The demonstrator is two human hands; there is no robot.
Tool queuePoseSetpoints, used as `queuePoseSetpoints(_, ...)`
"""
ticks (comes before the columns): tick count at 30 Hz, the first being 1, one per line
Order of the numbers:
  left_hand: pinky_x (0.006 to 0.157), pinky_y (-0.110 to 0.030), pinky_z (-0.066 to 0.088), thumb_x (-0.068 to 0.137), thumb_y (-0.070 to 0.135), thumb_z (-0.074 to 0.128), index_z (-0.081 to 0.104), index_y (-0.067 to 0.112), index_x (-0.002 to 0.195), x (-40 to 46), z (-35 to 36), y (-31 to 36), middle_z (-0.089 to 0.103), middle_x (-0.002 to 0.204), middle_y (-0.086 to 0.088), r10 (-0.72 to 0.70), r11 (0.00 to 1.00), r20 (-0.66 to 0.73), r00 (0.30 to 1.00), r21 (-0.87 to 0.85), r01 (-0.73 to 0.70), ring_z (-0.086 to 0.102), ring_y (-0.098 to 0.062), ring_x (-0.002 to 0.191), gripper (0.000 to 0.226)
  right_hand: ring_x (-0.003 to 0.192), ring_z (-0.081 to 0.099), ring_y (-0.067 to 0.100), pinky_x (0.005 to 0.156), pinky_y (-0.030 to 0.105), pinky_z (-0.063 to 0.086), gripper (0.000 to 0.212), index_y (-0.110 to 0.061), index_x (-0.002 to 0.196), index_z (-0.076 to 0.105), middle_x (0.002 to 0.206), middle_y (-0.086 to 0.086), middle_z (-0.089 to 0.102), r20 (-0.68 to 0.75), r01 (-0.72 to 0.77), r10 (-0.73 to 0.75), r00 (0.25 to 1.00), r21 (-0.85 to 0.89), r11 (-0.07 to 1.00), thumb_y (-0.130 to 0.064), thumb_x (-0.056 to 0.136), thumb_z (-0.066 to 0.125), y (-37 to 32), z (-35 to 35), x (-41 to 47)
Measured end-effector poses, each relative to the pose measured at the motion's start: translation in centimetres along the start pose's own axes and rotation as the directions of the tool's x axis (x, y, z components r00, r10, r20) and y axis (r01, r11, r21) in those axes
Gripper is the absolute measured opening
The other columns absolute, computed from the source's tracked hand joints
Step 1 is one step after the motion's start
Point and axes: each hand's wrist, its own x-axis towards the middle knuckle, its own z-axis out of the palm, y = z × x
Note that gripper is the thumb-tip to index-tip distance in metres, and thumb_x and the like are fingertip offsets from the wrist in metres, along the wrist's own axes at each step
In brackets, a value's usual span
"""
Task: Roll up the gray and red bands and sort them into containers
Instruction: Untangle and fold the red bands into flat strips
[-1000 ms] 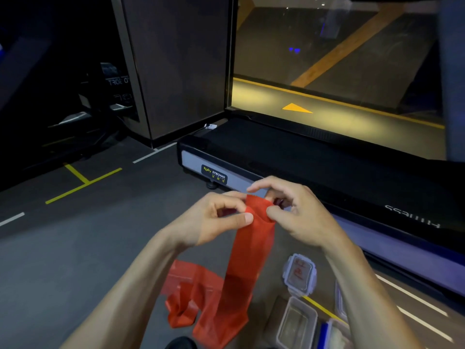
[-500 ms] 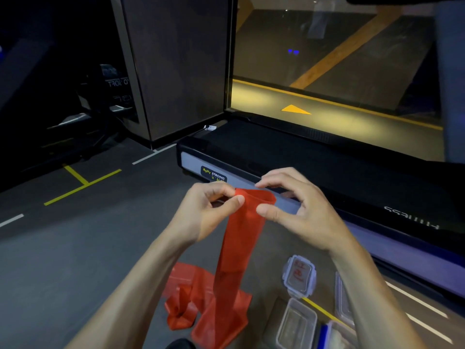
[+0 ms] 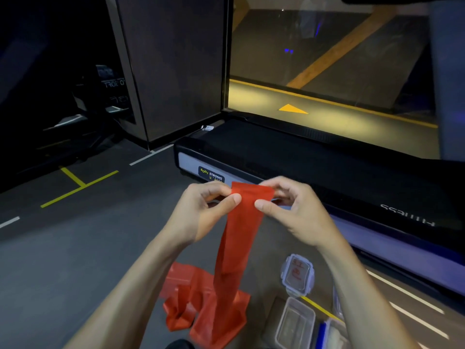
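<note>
head view: the left hand (image 3: 201,212) and right hand (image 3: 297,210) each pinched a top corner of the red band (image 3: 239,238), thumbs in front and fingers curled behind, both grips clamped on it. it was held up taut at chest height, probably so the end lay flat for starting a roll. the rest hung down and pooled in loose folds on the floor (image 3: 75,260). an open clear container (image 3: 294,323) and a lid (image 3: 298,274) lay on the floor near the right forearm, within reach for sorting. a treadmill (image 3: 302,159) stood just beyond the hands. no gray band showed.
</note>
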Motion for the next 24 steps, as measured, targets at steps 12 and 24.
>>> queuePoseSetpoints(12, 0.069, -0.028, 0.047, 0.096, 0.013, 0.07, 0.071, 0.006, 0.074, -0.1, 0.2, 1.1, 0.066, 0.073, -0.018, -0.049, 0.999, -0.086, 0.995, -0.012, 0.048, 0.06, -0.015, 0.068, 0.023, 0.085, 0.074, 0.007, 0.078, 0.019, 0.053, 0.014, -0.016, 0.095, 0.077, 0.089, -0.003, 0.08, -0.124, -0.003, 0.036, 0.992, 0.253, 0.967, -0.004, 0.093, 0.071, 0.5, 0.1, 0.6)
queuePoseSetpoints(24, 0.064, -0.021, 0.053, 0.096, 0.015, 0.066, 0.074, 0.001, 0.086, 0.2, 0.5, 1.6, 0.075, 0.078, -0.002, -0.1, 0.981, -0.198, 0.975, -0.182, 0.064, 0.069, -0.01, 0.072, 0.019, 0.092, 0.074, 0.029, 0.088, 0.039, 0.058, 0.02, -0.009, 0.1, 0.074, 0.096, 0.01, 0.078, -0.042, -0.056, 0.068, 0.997, 0.233, 0.971, -0.02, 0.085, 0.08, 1.0, 2.2, 0.6)
